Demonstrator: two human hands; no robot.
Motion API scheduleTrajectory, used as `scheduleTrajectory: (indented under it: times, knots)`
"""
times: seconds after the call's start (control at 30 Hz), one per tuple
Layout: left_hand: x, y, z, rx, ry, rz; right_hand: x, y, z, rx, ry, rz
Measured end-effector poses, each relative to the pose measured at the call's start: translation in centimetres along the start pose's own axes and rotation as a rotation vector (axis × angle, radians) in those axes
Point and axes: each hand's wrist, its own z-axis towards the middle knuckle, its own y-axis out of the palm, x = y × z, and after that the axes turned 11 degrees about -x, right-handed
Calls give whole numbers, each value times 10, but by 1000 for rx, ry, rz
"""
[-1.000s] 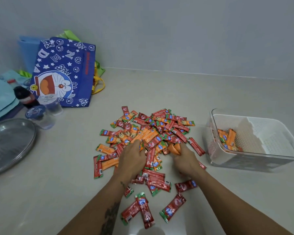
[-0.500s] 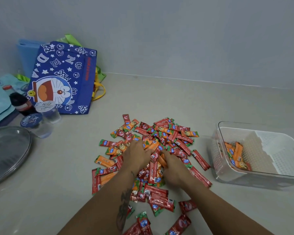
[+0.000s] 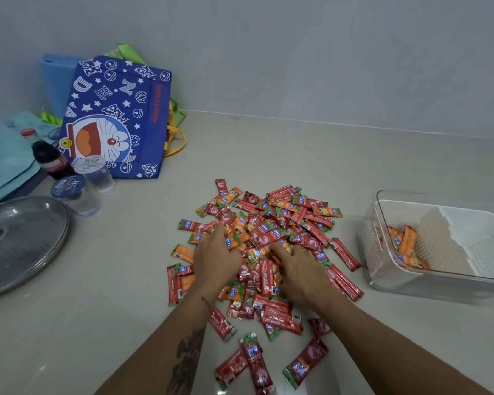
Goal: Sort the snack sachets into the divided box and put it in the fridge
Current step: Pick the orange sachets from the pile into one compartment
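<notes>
**Both hands down in the sachet pile**

While the pile of sachets [image 3: 264, 246] lies spread across the middle of the worktop [image 3: 111, 309], the left hand [image 3: 216, 262] and right hand [image 3: 301, 270] rest on it palms down, close together. Their fingertips are buried among the red and orange packets, so whether either grip holds a sachet cannot be told. To the right, apart from the pile, stands the divided box [image 3: 382, 269], with a few orange sachets [image 3: 405, 246] in its left compartment. A blue cartoon bag [image 3: 117, 118], a cola bottle [image 3: 47, 158] and a glass lid [image 3: 20, 240] sit at the left.
</notes>
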Motion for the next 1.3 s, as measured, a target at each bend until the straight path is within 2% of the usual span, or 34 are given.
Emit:
scheduleTrajectory:
  times: [0.17, 0.53, 0.73, 0.97, 1.3]
  knots:
    - [-10, -5, -15, -18, -14, 156, 1, 3, -8, -34, 38, 17]
    - [-16, 7, -17, -55, 81, 241, -1, -14, -7, 37, 21, 64]
    - [-18, 17, -16, -94, 120, 348, -5, -10, 7, -39, 33, -43]
    - [-14, 16, -20, -101, 142, 345, -1, 1, 5, 0, 44, -115]
    - [28, 6, -41, -39, 264, 191, 15, -34, -24, 242, 120, 242]
